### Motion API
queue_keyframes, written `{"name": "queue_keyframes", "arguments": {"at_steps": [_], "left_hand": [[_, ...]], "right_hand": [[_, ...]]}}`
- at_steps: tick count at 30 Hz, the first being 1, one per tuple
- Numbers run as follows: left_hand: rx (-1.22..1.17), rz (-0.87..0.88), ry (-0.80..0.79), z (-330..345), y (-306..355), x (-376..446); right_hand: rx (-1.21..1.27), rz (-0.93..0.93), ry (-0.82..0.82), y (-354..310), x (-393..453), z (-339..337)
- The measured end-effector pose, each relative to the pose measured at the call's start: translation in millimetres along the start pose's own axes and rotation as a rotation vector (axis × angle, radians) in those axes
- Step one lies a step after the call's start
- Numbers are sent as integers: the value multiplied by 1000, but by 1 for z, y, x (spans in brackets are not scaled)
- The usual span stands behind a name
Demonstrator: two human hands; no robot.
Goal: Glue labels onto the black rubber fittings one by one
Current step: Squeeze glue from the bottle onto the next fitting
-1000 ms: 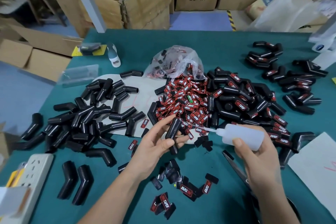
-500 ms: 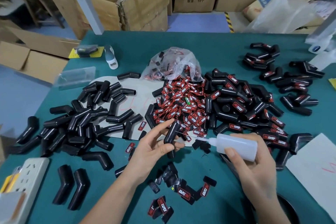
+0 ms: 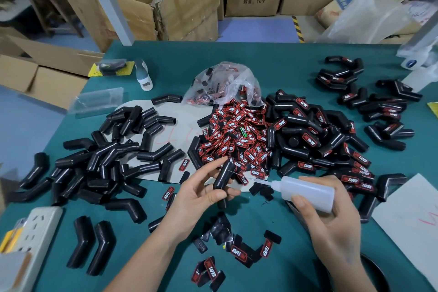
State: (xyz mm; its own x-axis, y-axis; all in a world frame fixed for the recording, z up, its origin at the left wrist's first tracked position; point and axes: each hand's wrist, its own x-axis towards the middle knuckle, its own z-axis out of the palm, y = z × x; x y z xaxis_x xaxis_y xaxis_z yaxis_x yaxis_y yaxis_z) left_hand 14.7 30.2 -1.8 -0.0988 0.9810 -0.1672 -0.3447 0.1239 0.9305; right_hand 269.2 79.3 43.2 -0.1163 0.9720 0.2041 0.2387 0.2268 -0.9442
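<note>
My left hand (image 3: 199,193) grips a bent black rubber fitting (image 3: 224,176) upright over the green table. My right hand (image 3: 331,218) holds a translucent white glue bottle (image 3: 308,191), its thin needle tip pointing left and touching the fitting's side. A heap of red and black labels (image 3: 237,142) lies just beyond the hands. Plain black fittings (image 3: 106,161) are piled to the left. Fittings that carry labels (image 3: 320,142) are piled to the right.
A few loose labels (image 3: 239,252) lie near the table's front edge. A white power strip (image 3: 35,232) sits at the front left, white paper (image 3: 412,223) at the right, a clear plastic bag (image 3: 225,83) behind the labels. Cardboard boxes (image 3: 180,2) stand past the far edge.
The glue bottle's tip has moved left up to the fitting. My left hand keeps holding the fitting at about the same place.
</note>
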Motion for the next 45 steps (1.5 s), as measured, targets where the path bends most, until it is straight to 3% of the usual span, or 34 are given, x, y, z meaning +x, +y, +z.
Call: {"name": "queue_keyframes", "arguments": {"at_steps": [45], "left_hand": [[-20, 11, -26, -1, 0, -1]], "right_hand": [[13, -59, 5, 1, 1, -3]]}}
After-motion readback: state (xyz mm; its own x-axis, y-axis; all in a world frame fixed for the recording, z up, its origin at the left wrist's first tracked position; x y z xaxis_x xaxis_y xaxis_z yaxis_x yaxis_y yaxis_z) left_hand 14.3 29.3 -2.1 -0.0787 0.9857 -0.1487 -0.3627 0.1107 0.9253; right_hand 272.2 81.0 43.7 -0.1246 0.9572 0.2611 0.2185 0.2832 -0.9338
